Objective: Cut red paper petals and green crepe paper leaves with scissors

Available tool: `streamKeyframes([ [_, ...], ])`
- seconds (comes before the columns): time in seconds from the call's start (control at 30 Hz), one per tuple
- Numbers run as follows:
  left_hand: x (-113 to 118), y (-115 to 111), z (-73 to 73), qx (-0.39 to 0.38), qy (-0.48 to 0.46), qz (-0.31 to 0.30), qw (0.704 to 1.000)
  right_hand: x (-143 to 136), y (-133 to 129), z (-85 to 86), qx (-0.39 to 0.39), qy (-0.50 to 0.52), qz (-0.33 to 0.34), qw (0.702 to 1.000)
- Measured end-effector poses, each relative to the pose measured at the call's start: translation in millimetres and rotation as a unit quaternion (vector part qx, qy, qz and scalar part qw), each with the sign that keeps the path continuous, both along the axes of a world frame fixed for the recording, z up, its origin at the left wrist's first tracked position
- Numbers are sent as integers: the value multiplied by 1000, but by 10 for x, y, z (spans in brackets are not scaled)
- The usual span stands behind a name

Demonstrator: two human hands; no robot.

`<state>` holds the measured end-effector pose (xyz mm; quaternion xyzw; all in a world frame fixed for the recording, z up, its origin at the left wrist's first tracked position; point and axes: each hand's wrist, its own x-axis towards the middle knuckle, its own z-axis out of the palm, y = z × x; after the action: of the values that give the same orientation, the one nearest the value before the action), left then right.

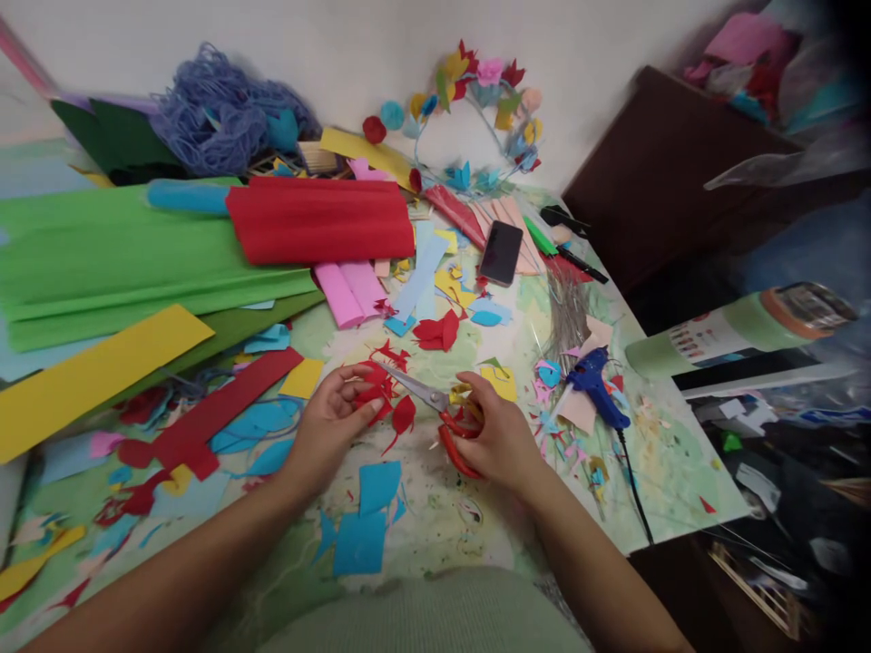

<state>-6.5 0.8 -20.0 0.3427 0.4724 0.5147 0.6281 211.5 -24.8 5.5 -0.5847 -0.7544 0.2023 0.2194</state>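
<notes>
My right hand (500, 435) is closed round the red-and-yellow handles of a pair of scissors (425, 392). The scissors' blades point up and left, lying close together. My left hand (333, 417) is closed, thumb and fingers pinching a red paper piece (371, 392) beside the blade tips. More red scraps lie around that piece, so its outline is hard to make out. A red petal-shaped cutout (404, 414) rests on the table just below the blades. Nearer my body lie blue paper squares (358, 544). Beyond the scissors sits a small heap of red petals (437, 332).
Rolls of red crepe paper (319, 220) and green crepe paper (115, 245) fill the left. A phone (502, 253), a bundle of wires (569, 308) and a blue glue gun (599, 385) lie right. Behind stands a flower wreath (490, 73). A bottle (735, 326) leans past the table edge.
</notes>
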Motion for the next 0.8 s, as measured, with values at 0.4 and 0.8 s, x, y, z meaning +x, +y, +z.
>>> streamKeyframes([
  [0.4, -10, 6, 13, 12, -29, 19, 999, -73, -34, 38, 45, -129, 84, 987],
  [0.8, -8, -4, 28, 28, -17, 5, 999, -115, -20, 14, 6, -142, 93, 986],
])
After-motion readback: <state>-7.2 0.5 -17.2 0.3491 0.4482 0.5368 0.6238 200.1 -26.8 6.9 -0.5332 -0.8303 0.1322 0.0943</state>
